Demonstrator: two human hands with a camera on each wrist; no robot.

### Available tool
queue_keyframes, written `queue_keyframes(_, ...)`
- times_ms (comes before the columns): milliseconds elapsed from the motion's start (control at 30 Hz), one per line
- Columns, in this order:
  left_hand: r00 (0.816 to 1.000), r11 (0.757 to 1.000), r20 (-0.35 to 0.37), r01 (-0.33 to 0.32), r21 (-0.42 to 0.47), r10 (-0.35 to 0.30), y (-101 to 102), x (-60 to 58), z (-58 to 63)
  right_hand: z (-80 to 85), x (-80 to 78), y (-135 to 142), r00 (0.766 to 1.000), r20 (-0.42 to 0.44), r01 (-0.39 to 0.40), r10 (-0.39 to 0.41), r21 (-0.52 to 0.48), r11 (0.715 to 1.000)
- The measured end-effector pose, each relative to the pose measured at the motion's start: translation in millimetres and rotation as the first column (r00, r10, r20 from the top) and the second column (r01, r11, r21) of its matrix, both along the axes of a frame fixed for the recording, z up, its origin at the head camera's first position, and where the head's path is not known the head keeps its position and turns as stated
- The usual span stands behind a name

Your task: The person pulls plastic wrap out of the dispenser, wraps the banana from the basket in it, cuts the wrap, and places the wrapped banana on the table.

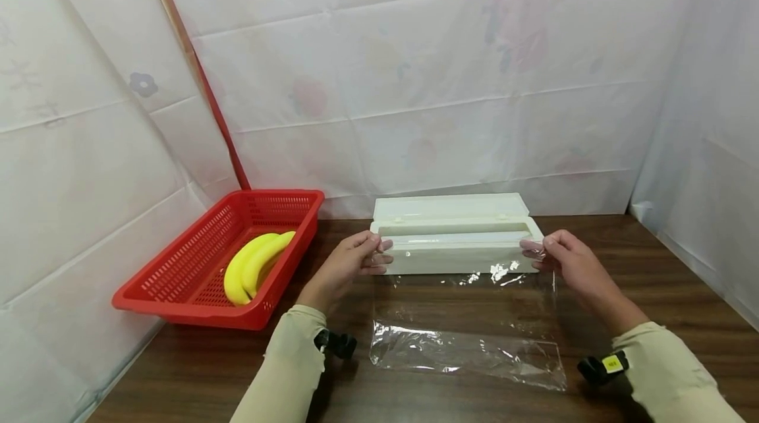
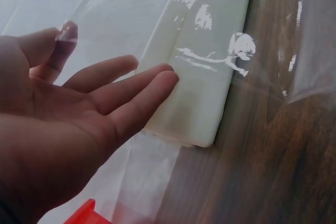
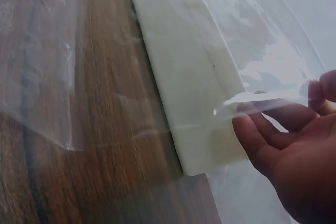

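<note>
A clear sheet of plastic film hangs between my two hands in the head view, its lower part crinkled and shiny above the table. My left hand pinches its upper left corner between thumb and index finger, the other fingers spread. My right hand pinches the upper right corner the same way. Just behind the film lies a long white dispenser box, its lid tipped back and a pale roll inside. Through the film, both wrist views show the box's white front near my fingers.
To the left stands a red plastic basket with yellow bananas in it. The brown wood-grain table meets white printed sheeting at the back and both sides.
</note>
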State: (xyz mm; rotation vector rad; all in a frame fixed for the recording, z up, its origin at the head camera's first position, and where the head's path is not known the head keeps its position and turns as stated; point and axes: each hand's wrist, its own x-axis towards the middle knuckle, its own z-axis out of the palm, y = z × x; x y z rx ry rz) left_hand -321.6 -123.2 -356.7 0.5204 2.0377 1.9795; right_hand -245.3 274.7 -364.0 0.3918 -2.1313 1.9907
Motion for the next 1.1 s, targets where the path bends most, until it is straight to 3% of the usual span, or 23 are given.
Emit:
queue_keyframes(200, 1.0, 1.0, -0.006, 0.029, -0.002, -0.029, -2.2, 1.1, 0.0, -0.8, 1.3, 5.2, 0.995, 0.043, -0.09, 0.091, -0.044, 0.995)
queue_keyframes(533, 0.997, 0.996, 0.043, 0.059, 0.071, -0.062, -9.0, -2.0, -2.0, -3.2, -5.0, 9.4, 0.976, -0.016, -0.217, 0.217, -0.084, 0.972)
queue_keyframes(700, 0.996, 0.997, 0.054, 0.066, 0.039, -0.068, -14.2, -1.9, 0.5, -2.5, 0.1, 14.2, 0.993, 0.082, -0.091, 0.09, 0.0, 0.996)
queue_keyframes(833, 0.997, 0.996, 0.042, 0.062, -0.062, -0.059, -15.8, -1.2, 3.9, -2.7, 2.6, 16.7, 0.988, 0.153, 0.017, -0.031, 0.093, 0.996)
queue_keyframes(967, 0.997, 0.983, 0.055, 0.062, -0.173, -0.053, -19.1, -1.9, 2.6, -5.3, 3.0, 19.6, 0.979, 0.169, 0.073, -0.114, 0.23, 0.97)
queue_keyframes(1100, 0.997, 0.951, 0.028, 0.078, -0.298, -0.073, -23.5, -3.8, -1.1, -9.0, 2.1, 23.0, 0.978, 0.157, 0.077, -0.141, 0.358, 0.93)
